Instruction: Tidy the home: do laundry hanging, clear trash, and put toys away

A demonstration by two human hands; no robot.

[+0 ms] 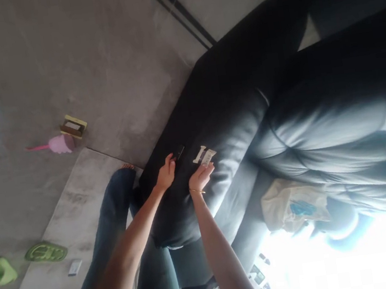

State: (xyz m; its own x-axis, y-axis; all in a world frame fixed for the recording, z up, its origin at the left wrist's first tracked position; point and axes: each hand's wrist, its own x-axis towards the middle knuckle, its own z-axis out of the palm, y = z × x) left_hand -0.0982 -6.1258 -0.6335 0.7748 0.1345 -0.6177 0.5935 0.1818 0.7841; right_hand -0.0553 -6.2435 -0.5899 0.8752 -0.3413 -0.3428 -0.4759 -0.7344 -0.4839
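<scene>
Over the black sofa seat [224,111], my left hand [166,173] has its fingers closed at the end of a small dark object [180,152] with a thin bright edge. Its kind is hard to make out against the black cover. Close by on the right, my right hand [201,177], with a thin bracelet at the wrist, grips a small white packet [204,155] with a dark band. The packet sticks out past the fingertips, and its lower end is hidden by them.
Dark sofa cushions [334,105] rise on the right, with a cream cloth bag [287,203] against them. On the grey floor [114,69] lie a pink brush-like thing [61,144], a small open box [73,126], a green slipper [46,251] and a light-green object [1,271].
</scene>
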